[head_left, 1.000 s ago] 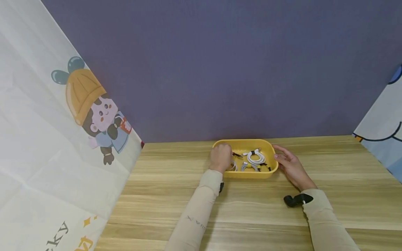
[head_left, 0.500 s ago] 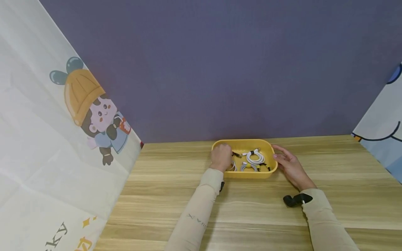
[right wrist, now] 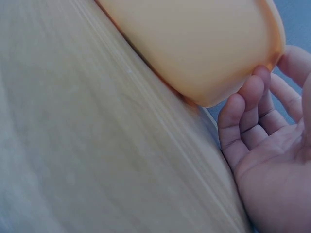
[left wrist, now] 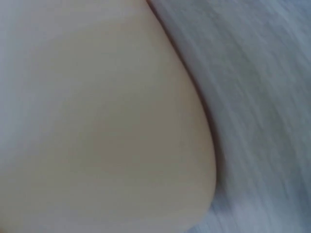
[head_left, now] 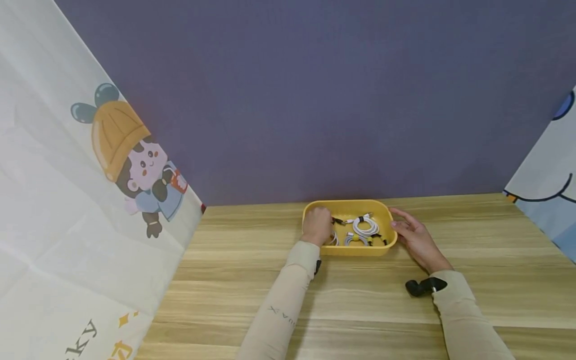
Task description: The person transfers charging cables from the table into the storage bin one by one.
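Note:
A yellow plastic bin sits at the back of the wooden table; the right wrist view also shows its end. My left hand is bent down over its left end, and its fingers and whatever they may hold are hidden. My right hand holds the right end, thumb at the rim and fingers curled against the outer wall. Inside lie a coiled white cable, a grey cable with a yellow tie, black cable ends and part of another white cable beside my left hand.
Behind the bin rises a dark blue-purple panel. The wooden tabletop stretches in front. A white printed sheet borders the left side, and another printed sheet the right.

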Demonstrator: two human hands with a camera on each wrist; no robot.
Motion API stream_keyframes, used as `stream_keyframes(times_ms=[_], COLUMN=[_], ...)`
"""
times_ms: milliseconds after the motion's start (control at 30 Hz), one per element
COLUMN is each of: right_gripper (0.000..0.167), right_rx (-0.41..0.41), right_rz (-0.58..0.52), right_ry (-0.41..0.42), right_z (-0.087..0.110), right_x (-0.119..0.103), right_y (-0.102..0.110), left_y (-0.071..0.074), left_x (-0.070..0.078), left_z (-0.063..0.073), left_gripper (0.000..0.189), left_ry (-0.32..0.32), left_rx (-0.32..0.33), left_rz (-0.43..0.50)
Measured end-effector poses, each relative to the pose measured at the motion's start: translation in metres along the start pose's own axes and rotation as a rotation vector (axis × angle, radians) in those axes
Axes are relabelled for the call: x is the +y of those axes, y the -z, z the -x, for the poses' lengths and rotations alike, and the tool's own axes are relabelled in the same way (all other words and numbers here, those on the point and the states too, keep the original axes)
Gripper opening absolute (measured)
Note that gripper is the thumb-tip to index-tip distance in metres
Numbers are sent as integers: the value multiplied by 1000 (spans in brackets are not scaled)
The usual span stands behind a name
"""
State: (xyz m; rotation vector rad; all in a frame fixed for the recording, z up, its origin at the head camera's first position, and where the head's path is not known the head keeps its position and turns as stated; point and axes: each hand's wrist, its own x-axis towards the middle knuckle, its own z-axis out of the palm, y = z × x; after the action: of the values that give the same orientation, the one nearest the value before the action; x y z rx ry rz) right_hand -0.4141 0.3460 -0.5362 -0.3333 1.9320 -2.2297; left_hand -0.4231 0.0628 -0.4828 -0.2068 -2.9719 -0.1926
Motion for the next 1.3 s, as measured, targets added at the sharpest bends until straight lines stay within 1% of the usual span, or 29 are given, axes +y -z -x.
stream_keyframes(times_ms=[167,267,300,367,400,533,600,667,767,900,1000,1067,1167,1200,1300], right_gripper=[61,61,61,60,60,60,60,60,61,63,64,64,63,63,61], right_rx=[-3,-3,-1,1,0,-5,-7,-8,-9,-13,-10,-9,5,3,9], right_rz=[-8,4,5,4,2,-20,-24,-23,-15,-3,4,12,13,17,11], right_ry=[5,1,1,0,0,5,5,2,-6,-10,-7,-7,-10,-10,-6], right_z=[0,0,0,0,1,1,1,1,1,1,1,1,1,1,2], right_x=[-1,-1,-1,-2,-2,-2,-2,-2,-1,-1,-1,-1,-2,-2,-1], right_y=[0,0,0,0,0,-1,-1,-1,0,0,-1,-2,-3,-3,-3], left_y=[5,9,11,12,12,11,10,9,8,11,14,17,20,22,24], left_x=[-2,-4,-4,-6,-8,-14,-18,-20,-25,-34,-43,-50,-59,-62,-67], left_z=[2,6,8,12,14,25,31,37,42,44,44,45,46,47,49], left_gripper=[33,28,23,15,13,11,11,11,14,18,20,22,29,31,35], left_ry=[-10,-32,-38,-61,-68,-75,-52,-24,29,75,106,133,184,198,210], left_rx=[-1,30,45,92,121,261,313,345,369,399,394,370,302,269,187], left_rz=[33,40,50,71,96,229,283,315,335,375,404,422,453,463,483])
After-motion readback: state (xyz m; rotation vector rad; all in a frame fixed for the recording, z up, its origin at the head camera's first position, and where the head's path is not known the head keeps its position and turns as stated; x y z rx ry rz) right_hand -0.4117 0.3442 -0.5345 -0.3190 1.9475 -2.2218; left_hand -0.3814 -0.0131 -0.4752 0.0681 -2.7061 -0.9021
